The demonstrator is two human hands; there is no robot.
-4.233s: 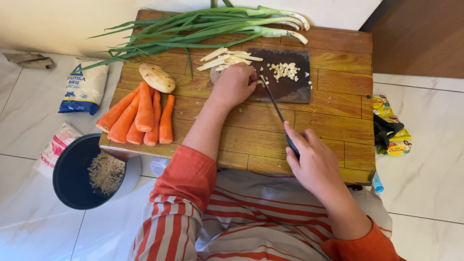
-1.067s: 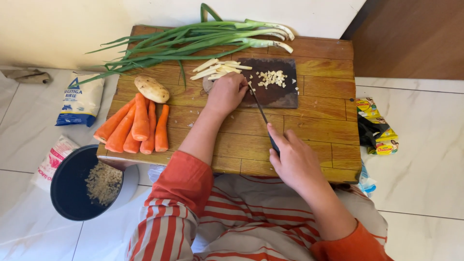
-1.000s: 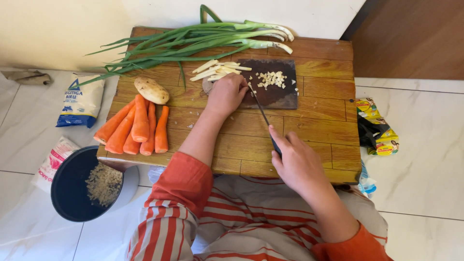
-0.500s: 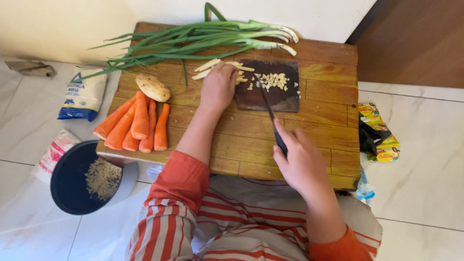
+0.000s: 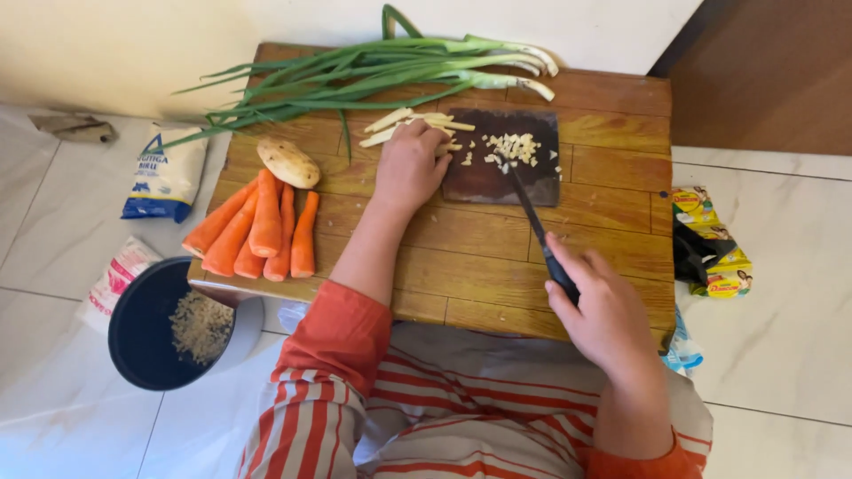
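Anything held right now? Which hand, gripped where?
The right hand grips a knife by its dark handle, blade tip at the chopped pieces. The left hand presses down on pale strips at the dark cutting board; no clear grip.

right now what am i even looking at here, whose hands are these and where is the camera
This is one picture from a camera worn on a person's head, looking down at their own two bare hands. No machine is involved. The right hand grips a dark-handled knife, its tip in a pile of chopped pale bits on a small dark board. The left hand rests at that board's edge. All this sits on a low wooden table, with carrots, a potato and green onions. A dark pot stands on the floor.
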